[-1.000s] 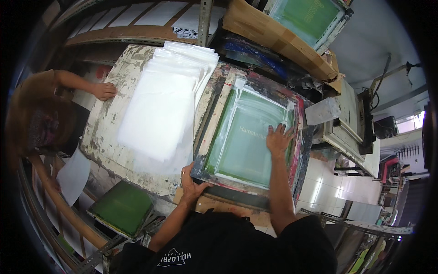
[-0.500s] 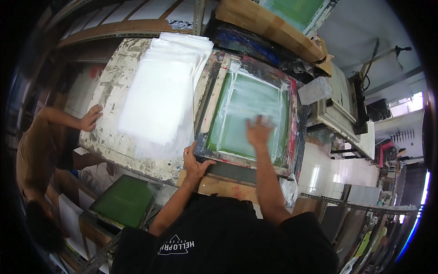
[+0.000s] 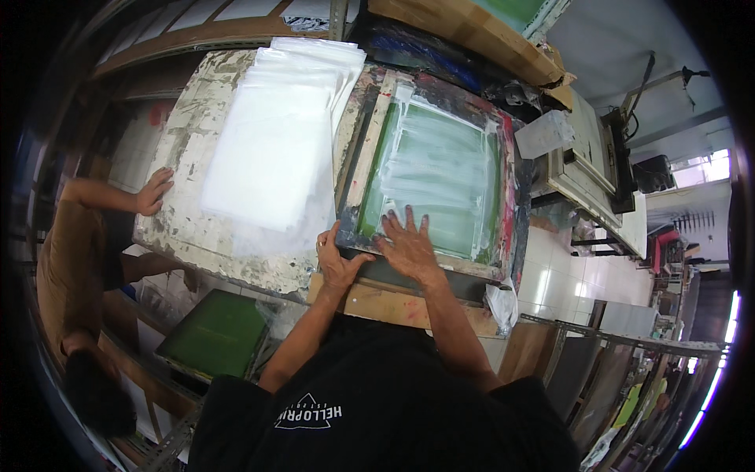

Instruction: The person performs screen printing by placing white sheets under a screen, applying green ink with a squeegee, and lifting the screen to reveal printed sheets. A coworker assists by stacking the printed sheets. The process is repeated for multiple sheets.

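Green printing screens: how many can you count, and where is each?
3: the white-streaked screen at the person's right hand, the dark-green screen at lower left, and the cut-off screen at the top edge. More may be hidden in the lower-right rack.

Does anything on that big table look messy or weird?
Yes: white smears streak the green screen, so it looks messy. The white sheets sit in a crooked, fanned stack, and the tabletop looks patchy and worn.

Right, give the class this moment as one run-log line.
left hand: at corner of wood-framed green screen | right hand: spread over its near edge | beside screen: white sheet stack on stained table
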### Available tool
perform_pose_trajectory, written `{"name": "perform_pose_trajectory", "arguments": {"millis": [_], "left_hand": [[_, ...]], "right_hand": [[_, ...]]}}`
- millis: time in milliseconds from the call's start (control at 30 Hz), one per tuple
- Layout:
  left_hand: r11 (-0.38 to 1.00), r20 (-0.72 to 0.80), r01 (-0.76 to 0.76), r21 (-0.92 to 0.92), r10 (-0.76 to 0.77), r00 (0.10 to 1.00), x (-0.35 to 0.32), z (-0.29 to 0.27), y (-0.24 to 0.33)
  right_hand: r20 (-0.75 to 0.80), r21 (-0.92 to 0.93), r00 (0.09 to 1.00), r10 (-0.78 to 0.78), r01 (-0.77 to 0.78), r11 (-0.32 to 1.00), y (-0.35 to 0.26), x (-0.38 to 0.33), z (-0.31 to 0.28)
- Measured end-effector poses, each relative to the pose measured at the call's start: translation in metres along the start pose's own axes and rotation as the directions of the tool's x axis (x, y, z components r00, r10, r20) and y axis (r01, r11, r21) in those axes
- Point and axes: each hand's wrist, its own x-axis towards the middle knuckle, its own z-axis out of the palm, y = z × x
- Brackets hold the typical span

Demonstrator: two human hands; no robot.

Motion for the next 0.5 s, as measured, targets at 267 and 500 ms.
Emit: {"name": "perform_pose_trajectory", "arguments": {"millis": [267,500], "left_hand": [[0.999,0.012,0.048,-0.006,-0.047,0.999,-0.001,-0.003,0.004],[0.999,0.035,0.043,0.007,-0.043,0.998,0.002,-0.004,0.004]], "right_hand": [[0.049,-0.112,0.934,0.353,-0.346,0.931,0.070,-0.056,-0.032],[0.072,-0.128,0.997,0.004,0.006,0.992,0.016,0.036,-0.019]]}}
